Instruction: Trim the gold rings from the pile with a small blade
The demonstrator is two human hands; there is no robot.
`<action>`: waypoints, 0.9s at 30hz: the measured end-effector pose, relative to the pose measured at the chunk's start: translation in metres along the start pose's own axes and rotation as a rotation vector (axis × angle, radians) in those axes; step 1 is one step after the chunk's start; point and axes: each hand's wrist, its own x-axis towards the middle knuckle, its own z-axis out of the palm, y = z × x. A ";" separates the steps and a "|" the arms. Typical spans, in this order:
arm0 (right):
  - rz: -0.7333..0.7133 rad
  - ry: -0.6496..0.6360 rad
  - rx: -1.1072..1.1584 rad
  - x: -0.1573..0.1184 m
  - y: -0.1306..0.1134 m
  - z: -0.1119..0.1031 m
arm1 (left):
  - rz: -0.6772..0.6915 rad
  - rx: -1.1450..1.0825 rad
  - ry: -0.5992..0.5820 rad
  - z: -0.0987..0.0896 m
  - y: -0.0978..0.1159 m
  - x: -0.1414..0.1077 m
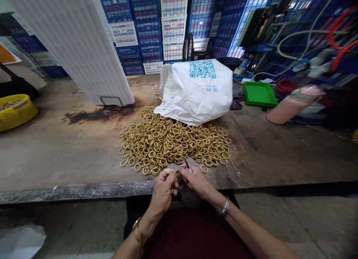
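Golden-coloured metal, by its look: a ring (176, 171) between the fingertips of the left hand (163, 188), at the near edge of the table (69, 154), just in front of the pile (173, 139). Closed on this ring, with a second ring visible lower in the same hand. Closed too, on a slim tool (187, 164) with dark tip, the right hand (197, 180), close beside the left. Cannot tell from this view about contact between tool and ring.

Seems to be work on single rings, with this one probably not yet finished. Behind both hands, very many loose rings, spread wide and heaped toward a white sack (195, 98), lying over the back of the pile. Looks like a great part left to do; impossible, however, to separate finished rings from unfinished by appearance, or to see inside the sack.

Far to the left, a yellow basin (24, 115) with small pieces inside, too unclear for judging progress. To the right, a green tray (260, 93) and a pink bottle (283, 109). At the back, stacked crates (148, 29).
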 end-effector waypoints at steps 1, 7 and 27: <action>0.067 -0.035 0.079 0.000 0.001 0.001 | 0.043 0.071 0.007 -0.001 -0.002 0.000; 0.164 -0.049 0.216 0.000 0.001 0.001 | 0.048 0.209 -0.022 -0.003 -0.001 -0.003; -0.108 0.088 -0.168 0.009 0.008 -0.006 | -0.144 -0.076 -0.129 0.001 0.007 -0.008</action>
